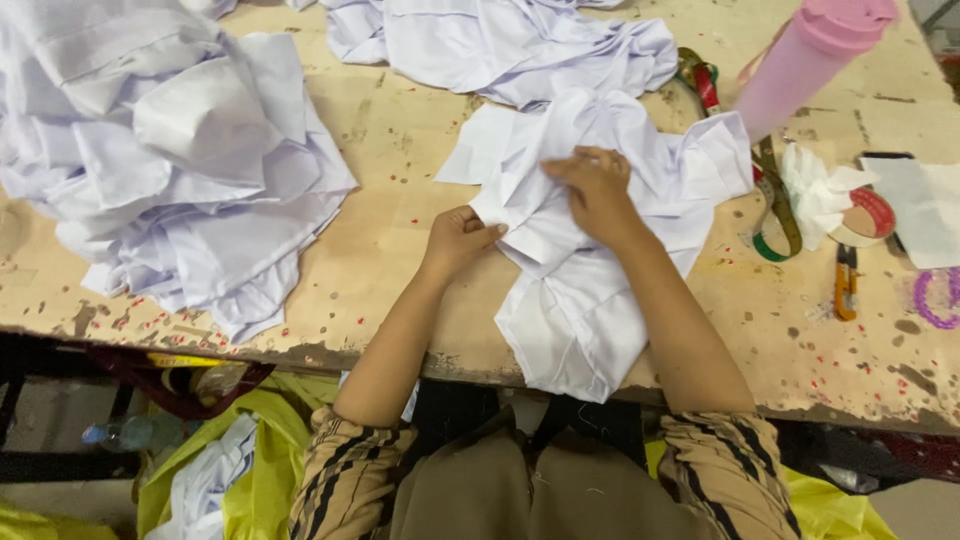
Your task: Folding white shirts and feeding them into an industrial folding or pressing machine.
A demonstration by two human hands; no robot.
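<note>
- A tall pink bottle stands at the far right of the tabletop. Its lid is on, so I cannot tell what is inside.
- Under the tabletop, on the left, there are yellow bags. One has white cloth sticking out of it. A clear plastic bottle lies beside them.
- A big pile of white cloth sits on the left of the tabletop, well apart from the hands.
- Another heap of white cloth lies at the far edge, just past the shirt.
- A striped measuring tape curls on the right, near the pink bottle.
- A roll of tape with a crumpled white rag on it lies beside the measuring tape.
- Small orange snips lie near the roll. A purple ring sits at the right edge.
- Nothing stands between the hands and the shirt.
- The white shirt lies in the middle of the tabletop, right in front of the person. Its lower part hangs over the near edge.
- The left hand has a tight grip. It pinches a folded edge of the shirt between thumb and fingers.
- The right hand rests on top of the shirt. Its fingers are bent and press into the folds, with a small bit of cloth caught under the fingertips.
</note>
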